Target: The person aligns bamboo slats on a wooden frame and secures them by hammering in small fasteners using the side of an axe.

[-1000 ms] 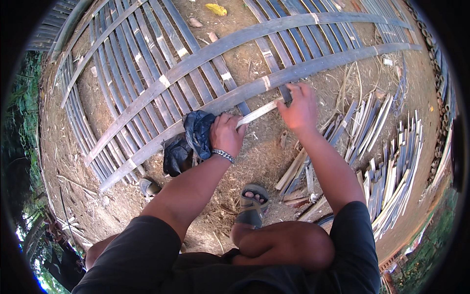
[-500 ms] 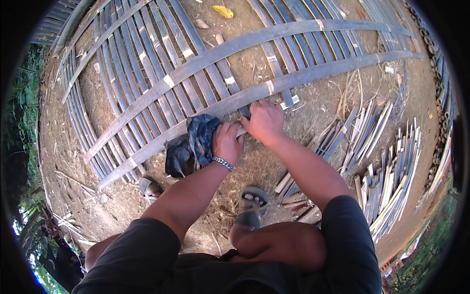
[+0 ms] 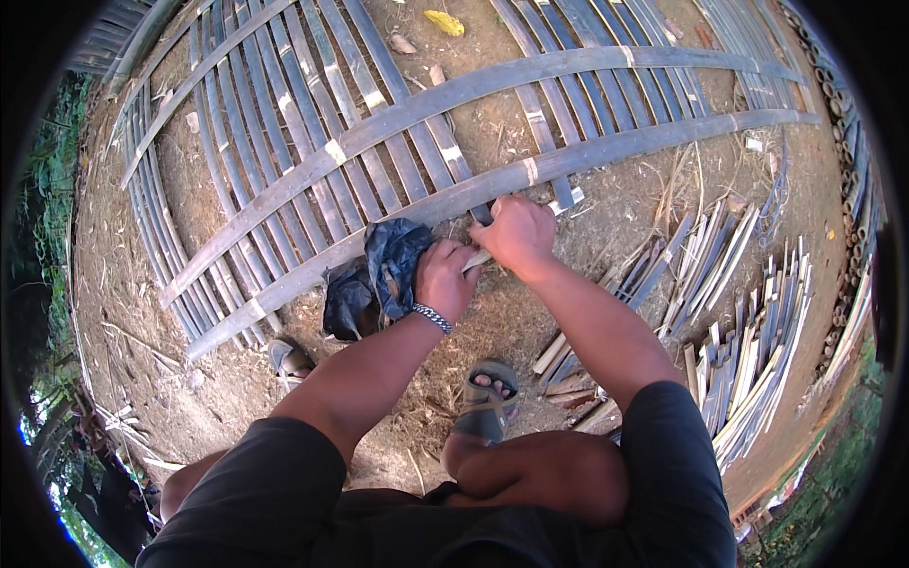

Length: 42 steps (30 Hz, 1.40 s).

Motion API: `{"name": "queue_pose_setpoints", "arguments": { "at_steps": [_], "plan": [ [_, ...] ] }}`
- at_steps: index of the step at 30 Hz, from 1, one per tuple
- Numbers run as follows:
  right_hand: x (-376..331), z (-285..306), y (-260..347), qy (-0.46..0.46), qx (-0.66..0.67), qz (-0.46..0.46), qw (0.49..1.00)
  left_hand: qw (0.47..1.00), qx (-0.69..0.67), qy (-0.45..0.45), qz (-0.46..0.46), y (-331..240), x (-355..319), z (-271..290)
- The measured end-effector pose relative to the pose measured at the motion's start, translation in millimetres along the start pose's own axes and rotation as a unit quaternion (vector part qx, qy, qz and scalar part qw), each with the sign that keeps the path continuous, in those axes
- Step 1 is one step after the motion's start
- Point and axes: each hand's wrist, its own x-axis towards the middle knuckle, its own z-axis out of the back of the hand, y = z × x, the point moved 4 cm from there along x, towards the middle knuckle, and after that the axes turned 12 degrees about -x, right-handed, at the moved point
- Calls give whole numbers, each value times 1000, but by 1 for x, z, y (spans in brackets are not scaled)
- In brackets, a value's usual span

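Note:
A pale, narrow bamboo strip (image 3: 479, 258) shows between my two hands, low over the ground beside a bamboo frame. My left hand (image 3: 445, 277) is closed around its near end, fingers curled, a chain bracelet at the wrist. Against that hand's outer side rests a crumpled black plastic bag (image 3: 395, 260). Bent over the strip farther along, my right hand (image 3: 519, 232) is closed, its fingertips hidden underneath. Its thumb side is beside the end of a dark slat (image 3: 481, 214) that juts from under the frame's near rail (image 3: 445, 203).
Dark slats lie across under the frame's far rail (image 3: 417, 109). Split bamboo strips (image 3: 757, 350) are heaped on the right, with another pile (image 3: 653, 265) closer in. My sandalled foot (image 3: 488, 398) stands on the dirt below my hands. A yellow leaf (image 3: 444, 23) lies beyond the frame.
The whole scene has shifted slightly in view. Both hands keep their closed grip near the slat end, and a little more of the pale strip shows between them.

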Motion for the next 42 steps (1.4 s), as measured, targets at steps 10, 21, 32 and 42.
{"name": "queue_pose_setpoints", "arguments": {
  "at_steps": [10, 21, 32, 42],
  "plan": [
    [4, 6, -2, 19, 22, -8, 1000, 999, 3, -14, 29, 12, -1, -3],
    [-4, 6, -5, -30, 13, 14, 999, 994, 11, -82, 67, 9, 18, -6],
    [-6, 0, -10, -53, 28, 28, 998, 992, 15, -103, 75, 6, 21, -12],
    [-38, -10, -29, 7, 52, 34, 998, 998, -19, -57, 26, 4, 13, 6]
  ]
}}
